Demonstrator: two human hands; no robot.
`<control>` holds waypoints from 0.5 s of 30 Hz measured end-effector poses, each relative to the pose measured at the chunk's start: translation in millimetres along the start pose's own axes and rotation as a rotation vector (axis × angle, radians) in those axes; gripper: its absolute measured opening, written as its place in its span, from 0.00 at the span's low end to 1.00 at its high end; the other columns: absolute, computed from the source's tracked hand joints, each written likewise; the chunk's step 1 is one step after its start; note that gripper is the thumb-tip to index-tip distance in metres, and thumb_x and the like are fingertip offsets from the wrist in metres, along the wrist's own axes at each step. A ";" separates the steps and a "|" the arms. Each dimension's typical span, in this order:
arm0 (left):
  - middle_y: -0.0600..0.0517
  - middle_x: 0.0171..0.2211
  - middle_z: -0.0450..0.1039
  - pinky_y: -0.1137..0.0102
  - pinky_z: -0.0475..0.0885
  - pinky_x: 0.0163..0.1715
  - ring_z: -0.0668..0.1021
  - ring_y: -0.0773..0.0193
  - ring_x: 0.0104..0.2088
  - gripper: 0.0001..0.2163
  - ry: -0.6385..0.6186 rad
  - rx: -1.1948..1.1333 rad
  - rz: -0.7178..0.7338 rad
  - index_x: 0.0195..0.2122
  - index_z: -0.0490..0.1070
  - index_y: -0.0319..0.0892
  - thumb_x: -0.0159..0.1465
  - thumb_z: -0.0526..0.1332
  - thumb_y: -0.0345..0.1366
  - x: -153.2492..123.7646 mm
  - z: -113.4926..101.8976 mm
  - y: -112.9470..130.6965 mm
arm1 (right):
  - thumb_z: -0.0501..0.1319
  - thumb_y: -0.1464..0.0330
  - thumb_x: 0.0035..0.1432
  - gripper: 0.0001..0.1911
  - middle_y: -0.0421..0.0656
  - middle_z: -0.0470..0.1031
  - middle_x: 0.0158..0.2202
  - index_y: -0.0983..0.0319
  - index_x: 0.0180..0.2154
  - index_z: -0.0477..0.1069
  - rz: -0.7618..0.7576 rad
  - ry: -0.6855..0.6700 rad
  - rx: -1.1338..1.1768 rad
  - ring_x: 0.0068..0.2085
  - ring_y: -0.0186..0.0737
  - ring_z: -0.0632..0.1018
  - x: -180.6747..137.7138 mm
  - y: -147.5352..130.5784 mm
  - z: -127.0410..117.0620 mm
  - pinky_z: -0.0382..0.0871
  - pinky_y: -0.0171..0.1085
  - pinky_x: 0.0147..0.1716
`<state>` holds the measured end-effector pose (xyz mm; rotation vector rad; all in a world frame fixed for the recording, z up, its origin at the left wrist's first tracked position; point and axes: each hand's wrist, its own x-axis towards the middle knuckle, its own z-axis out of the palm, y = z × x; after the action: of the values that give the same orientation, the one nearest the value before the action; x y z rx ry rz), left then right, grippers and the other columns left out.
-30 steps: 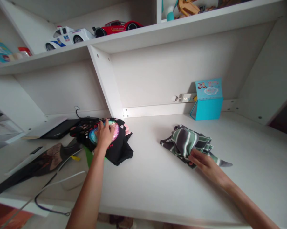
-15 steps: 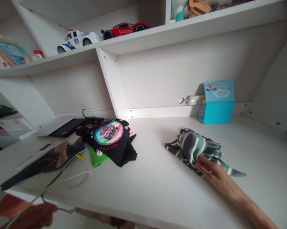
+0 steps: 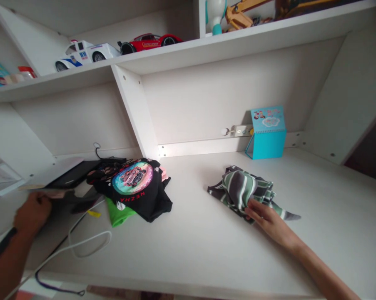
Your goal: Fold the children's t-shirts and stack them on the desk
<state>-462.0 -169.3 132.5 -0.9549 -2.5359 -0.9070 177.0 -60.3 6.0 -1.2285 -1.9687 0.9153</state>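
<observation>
Pinching striped green cloth [image 3: 240,188] on the tabletop [image 3: 181,246], the right hand [image 3: 267,221] curls nearly closed; the left hand [image 3: 32,212] grips a blurred dark object [image 3: 61,203].

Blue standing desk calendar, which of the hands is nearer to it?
Right. The right hand is in front of the calendar, at the green striped cloth; the left hand is farther away, well to the calendar's left.

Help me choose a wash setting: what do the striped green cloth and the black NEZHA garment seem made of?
The striped green cloth looks like thin, smooth fabric, bunching in soft folds; fibre unclear. The black NEZHA garment looks like matt jersey, perhaps cotton: it lies limp without shine.
</observation>
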 end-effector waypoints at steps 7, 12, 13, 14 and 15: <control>0.49 0.57 0.57 0.62 0.60 0.38 0.62 0.56 0.56 0.25 0.360 -0.357 0.549 0.54 0.48 0.39 0.66 0.36 0.53 -0.2 -46.9 151.0 | 0.48 0.55 0.59 0.15 0.38 0.64 0.25 0.59 0.28 0.57 -0.019 -0.010 -0.011 0.30 0.39 0.71 1.4 7.6 1.3 0.65 0.37 0.31; 0.52 0.58 0.60 0.65 0.61 0.52 0.63 0.53 0.56 0.37 -0.640 -0.053 0.878 0.56 0.57 0.43 0.51 0.53 0.62 -42.2 14.1 197.5 | 0.48 0.58 0.60 0.13 0.38 0.64 0.26 0.59 0.28 0.57 -0.027 0.004 0.006 0.31 0.39 0.70 -0.1 6.6 0.7 0.64 0.37 0.32; 0.51 0.59 0.58 0.65 0.60 0.53 0.61 0.52 0.58 0.38 -0.787 0.028 0.900 0.56 0.59 0.44 0.48 0.56 0.61 -46.8 22.3 194.9 | 0.48 0.58 0.60 0.13 0.38 0.64 0.26 0.59 0.28 0.56 -0.034 0.005 0.003 0.31 0.39 0.70 -0.2 5.7 0.0 0.63 0.37 0.32; 0.51 0.60 0.56 0.64 0.59 0.54 0.60 0.52 0.59 0.38 -0.860 0.058 0.896 0.56 0.60 0.45 0.47 0.57 0.61 -50.4 25.8 190.8 | 0.48 0.58 0.60 0.13 0.38 0.64 0.25 0.59 0.28 0.56 -0.039 0.004 0.006 0.30 0.38 0.70 -0.4 4.7 -0.9 0.63 0.37 0.31; 0.52 0.60 0.56 0.63 0.60 0.53 0.61 0.53 0.58 0.37 -0.837 0.021 0.858 0.55 0.61 0.48 0.47 0.58 0.61 -53.9 24.6 186.4 | 0.48 0.58 0.60 0.13 0.38 0.64 0.25 0.59 0.27 0.55 -0.043 0.004 0.013 0.30 0.38 0.69 -0.5 3.7 -1.9 0.63 0.36 0.31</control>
<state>-298.1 -71.2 174.6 -2.5182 -2.1838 -0.2124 180.5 -59.2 3.9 -1.1749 -1.9753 0.9021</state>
